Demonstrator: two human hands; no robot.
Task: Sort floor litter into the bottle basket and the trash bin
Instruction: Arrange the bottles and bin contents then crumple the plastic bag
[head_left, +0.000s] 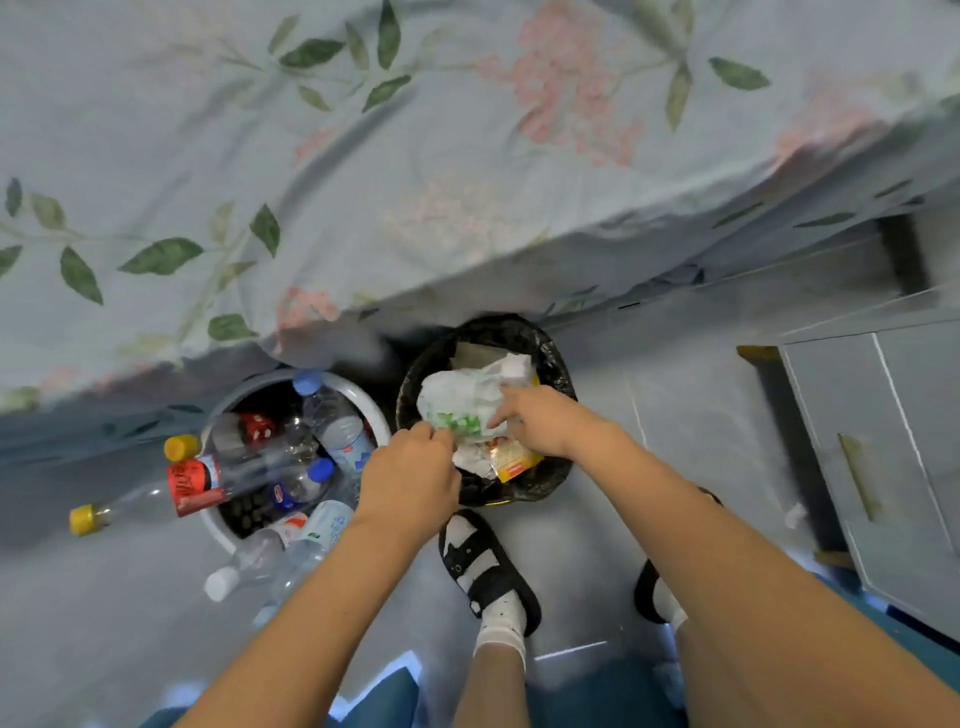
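A trash bin (550, 364) lined with a black bag stands on the floor beside the bed, heaped with paper, a yellow carton (517, 460) and a white plastic bag with green print (462, 400). My left hand (410, 475) pinches the bag's near left edge over the bin. My right hand (540, 421) presses on the bag's right side with fingers curled into it. Left of the bin, a round white bottle basket (376, 410) overflows with several plastic bottles (244, 475), some with yellow, blue or white caps.
A bed with a floral sheet (363, 182) overhangs both containers at the back. A grey cabinet (883, 441) with a gold handle stands at the right. My feet in black sandals (485, 566) rest on the grey floor just before the bin.
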